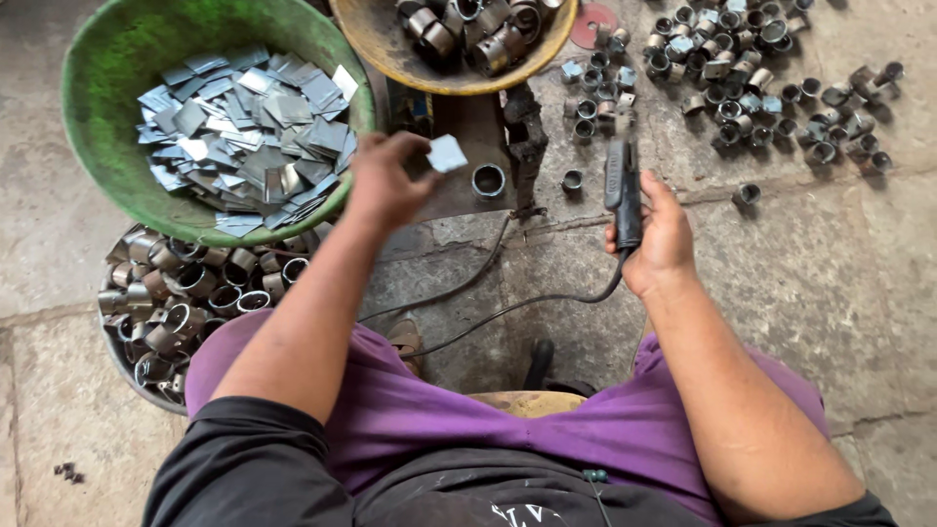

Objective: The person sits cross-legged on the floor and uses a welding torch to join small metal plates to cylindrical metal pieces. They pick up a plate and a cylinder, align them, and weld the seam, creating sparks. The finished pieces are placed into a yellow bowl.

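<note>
My left hand (388, 181) pinches a small square metal plate (447, 153) just left of a short metal ring (488, 181) that stands on a dark work plate (467, 132). My right hand (656, 234) grips the black handle of a welding electrode holder (622, 185), its tip pointing away from me near the loose rings. A black cable (508, 307) runs from the holder back toward my lap.
A green bowl (107, 117) at the left holds many flat square plates. Below it a basin (166, 312) is full of metal rings. A yellow-brown bowl (390, 49) at the top holds more rings. Several finished rings (742, 83) lie scattered on the concrete floor at the upper right.
</note>
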